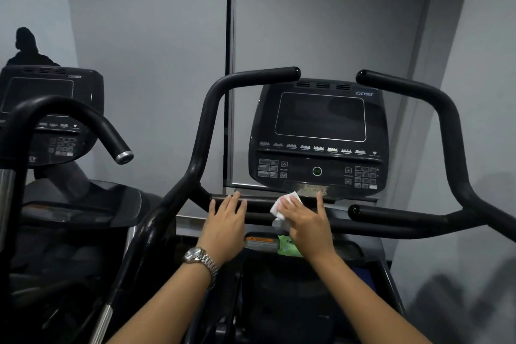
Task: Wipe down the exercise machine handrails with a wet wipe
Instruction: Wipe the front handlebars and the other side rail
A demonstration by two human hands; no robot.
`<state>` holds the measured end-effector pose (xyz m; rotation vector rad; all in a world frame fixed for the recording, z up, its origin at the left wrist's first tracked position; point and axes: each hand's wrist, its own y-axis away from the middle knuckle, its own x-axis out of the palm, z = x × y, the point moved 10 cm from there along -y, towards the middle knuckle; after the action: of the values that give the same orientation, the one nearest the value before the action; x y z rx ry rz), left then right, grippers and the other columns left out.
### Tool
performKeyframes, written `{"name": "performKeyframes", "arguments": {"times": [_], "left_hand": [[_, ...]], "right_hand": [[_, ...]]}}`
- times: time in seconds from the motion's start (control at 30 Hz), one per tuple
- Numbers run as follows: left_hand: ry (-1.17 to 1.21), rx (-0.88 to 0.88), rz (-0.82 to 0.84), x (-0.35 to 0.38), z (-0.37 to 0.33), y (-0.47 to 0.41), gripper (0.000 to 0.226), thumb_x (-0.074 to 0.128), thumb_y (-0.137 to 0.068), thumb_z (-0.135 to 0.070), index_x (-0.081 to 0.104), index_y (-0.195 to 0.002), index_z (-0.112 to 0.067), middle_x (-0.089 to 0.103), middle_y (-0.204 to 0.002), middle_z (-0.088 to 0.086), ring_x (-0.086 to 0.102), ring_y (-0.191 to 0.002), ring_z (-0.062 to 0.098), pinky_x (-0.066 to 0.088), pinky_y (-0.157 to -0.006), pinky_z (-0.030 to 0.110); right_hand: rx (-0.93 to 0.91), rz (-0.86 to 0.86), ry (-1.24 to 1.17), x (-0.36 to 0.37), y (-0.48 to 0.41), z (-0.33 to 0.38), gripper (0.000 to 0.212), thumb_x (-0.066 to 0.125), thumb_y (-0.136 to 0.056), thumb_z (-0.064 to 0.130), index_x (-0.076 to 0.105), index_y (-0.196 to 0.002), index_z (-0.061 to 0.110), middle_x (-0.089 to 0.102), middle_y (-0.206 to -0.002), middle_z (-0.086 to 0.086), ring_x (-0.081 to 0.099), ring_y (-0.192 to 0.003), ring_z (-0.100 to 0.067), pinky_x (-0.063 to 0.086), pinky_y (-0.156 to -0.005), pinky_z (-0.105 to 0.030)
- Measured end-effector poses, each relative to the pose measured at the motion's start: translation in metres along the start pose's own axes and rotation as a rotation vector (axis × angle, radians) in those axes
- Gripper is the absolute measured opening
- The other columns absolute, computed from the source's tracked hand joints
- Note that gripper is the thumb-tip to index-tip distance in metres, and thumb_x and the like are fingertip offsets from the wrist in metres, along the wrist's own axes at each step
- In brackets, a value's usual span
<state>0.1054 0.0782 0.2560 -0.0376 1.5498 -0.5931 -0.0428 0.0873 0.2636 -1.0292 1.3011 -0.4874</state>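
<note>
A black exercise machine stands in front of me, its console (pixel 319 131) framed by curved black handrails, one on the left (pixel 206 120) and one on the right (pixel 449 126). A short horizontal bar (pixel 259 204) runs below the console. My left hand (pixel 226 220), a metal watch on its wrist, lies flat on that bar with straight fingers. My right hand (pixel 305 220) presses a white wet wipe (pixel 282 205) against the bar just under the console, fingers spread and mostly straight. Part of the wipe is hidden under the hand.
A green wipe packet (pixel 289 246) lies on the machine's tray below my right hand, beside an orange warning label (pixel 258 240). A second, similar machine (pixel 53 120) stands at the left with its own curved handle. Grey walls and a vertical metal strip (pixel 230 64) are behind.
</note>
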Motion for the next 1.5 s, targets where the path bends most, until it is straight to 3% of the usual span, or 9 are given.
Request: {"name": "performKeyframes", "arguments": {"times": [0.3,0.43,0.53,0.7,0.87,0.97,1.13,1.33,1.5], "left_hand": [[0.149,-0.088,-0.069,0.016,0.027,-0.009,0.068,0.049,-0.089,-0.010,0.018,-0.149,-0.015,0.022,-0.154,0.000,0.021,-0.141,0.014,0.005,-0.117,0.043],[0.164,-0.073,-0.097,0.016,0.027,-0.009,0.070,0.052,-0.088,-0.010,0.020,-0.149,-0.015,0.025,-0.153,0.001,0.023,-0.141,0.015,0.006,-0.118,0.042],[0.163,-0.078,-0.117,0.017,0.026,-0.008,0.070,0.052,-0.087,-0.011,0.020,-0.149,-0.014,0.025,-0.153,0.001,0.023,-0.141,0.016,0.007,-0.118,0.041],[0.195,-0.084,-0.093,0.019,0.030,-0.005,0.075,0.054,-0.085,-0.009,0.017,-0.150,-0.014,0.021,-0.155,0.000,0.020,-0.142,0.015,0.006,-0.118,0.041],[0.279,-0.094,-0.077,0.016,0.034,0.000,0.078,0.053,-0.085,-0.006,0.012,-0.150,-0.012,0.012,-0.158,0.001,0.013,-0.145,0.016,0.004,-0.117,0.038],[0.356,-0.168,-0.083,0.017,0.041,0.012,0.079,0.053,-0.087,-0.005,0.006,-0.150,-0.011,-0.002,-0.159,0.004,0.015,-0.144,0.023,0.027,-0.114,0.034],[0.436,-0.277,-0.047,0.029,0.053,0.031,0.079,0.051,-0.088,-0.006,0.003,-0.150,-0.012,-0.012,-0.158,0.002,0.052,-0.115,0.026,0.051,-0.087,0.027],[0.509,-0.293,-0.048,0.037,0.058,0.038,0.079,0.048,-0.087,0.000,0.000,-0.150,-0.008,-0.012,-0.158,0.003,0.041,-0.130,0.026,0.039,-0.106,0.039],[0.529,-0.321,-0.118,0.032,0.061,0.041,0.078,0.046,-0.088,0.000,0.000,-0.150,-0.009,-0.006,-0.159,0.004,0.021,-0.143,0.020,0.027,-0.115,0.033]], "right_hand": [[-0.033,-0.024,-0.004,0.005,0.003,0.002,0.058,0.083,-0.053,-0.003,0.073,-0.105,0.019,0.070,-0.114,0.004,0.065,-0.109,-0.015,0.024,-0.102,-0.066],[0.078,-0.042,-0.050,-0.005,-0.004,-0.024,0.036,0.071,-0.070,0.011,0.073,-0.105,0.017,0.071,-0.109,0.002,0.068,-0.102,-0.018,0.020,-0.103,-0.064],[0.131,0.100,-0.044,0.018,-0.017,-0.004,0.048,0.077,-0.063,0.000,0.072,-0.108,0.016,0.071,-0.111,0.002,0.066,-0.107,-0.017,0.015,-0.107,-0.061],[-0.012,0.135,-0.022,0.013,-0.012,0.008,0.049,0.082,-0.062,0.011,0.070,-0.106,0.026,0.069,-0.114,0.007,0.066,-0.106,-0.012,0.026,-0.103,-0.065],[0.176,0.306,-0.008,0.022,-0.028,0.000,0.033,0.053,-0.088,0.015,0.065,-0.118,0.023,0.066,-0.120,0.005,0.060,-0.115,-0.014,-0.003,-0.116,-0.047],[0.080,0.355,-0.035,0.041,-0.043,0.044,0.030,0.048,-0.092,0.020,0.060,-0.120,0.024,0.064,-0.121,0.007,0.058,-0.113,-0.011,-0.008,-0.116,-0.047],[-0.031,0.273,-0.029,0.044,-0.038,0.052,0.031,0.064,-0.085,0.024,0.066,-0.116,0.023,0.064,-0.124,0.004,0.061,-0.113,-0.013,0.004,-0.114,-0.053],[-0.011,0.392,-0.029,0.071,-0.065,0.100,0.033,0.044,-0.094,0.020,0.055,-0.125,0.024,0.060,-0.128,0.004,0.056,-0.117,-0.015,-0.010,-0.115,-0.046],[-0.169,0.337,-0.005,0.077,-0.059,0.113,0.039,0.065,-0.080,0.009,0.062,-0.116,0.026,0.061,-0.127,0.004,0.058,-0.116,-0.013,-0.003,-0.111,-0.053]]}}
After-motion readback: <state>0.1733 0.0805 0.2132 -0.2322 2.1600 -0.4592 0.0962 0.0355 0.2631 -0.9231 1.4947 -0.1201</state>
